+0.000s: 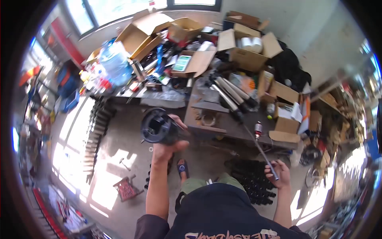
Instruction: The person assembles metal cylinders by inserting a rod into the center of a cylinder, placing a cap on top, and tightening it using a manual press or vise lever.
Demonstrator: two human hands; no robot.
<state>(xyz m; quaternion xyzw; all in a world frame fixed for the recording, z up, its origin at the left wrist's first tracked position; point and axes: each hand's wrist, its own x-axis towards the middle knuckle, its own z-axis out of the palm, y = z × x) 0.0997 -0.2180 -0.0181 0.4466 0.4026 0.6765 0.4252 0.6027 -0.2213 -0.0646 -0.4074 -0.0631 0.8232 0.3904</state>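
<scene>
My left hand (171, 148) is wrapped round a black cylindrical part (155, 126) with a wide round flange and a hollow centre, raised in front of the bench. The flange faces up toward me. At the right, my right hand (283, 175) has its fingers closed on the near end of a long thin metal rod (259, 148). The rod slants up and left over the bench edge, its far end dark and close to several silver tubes (229, 93). A small red-and-white bottle (258, 130) stands beside the rod.
The cluttered bench (278, 146) carries an open carton (248, 57) with white rolls and a large clear water bottle (115, 63). Rows of black parts (250, 181) lie on the floor by my legs. A small red stool (127, 188) stands at the left, near lined-up tubes (93, 139).
</scene>
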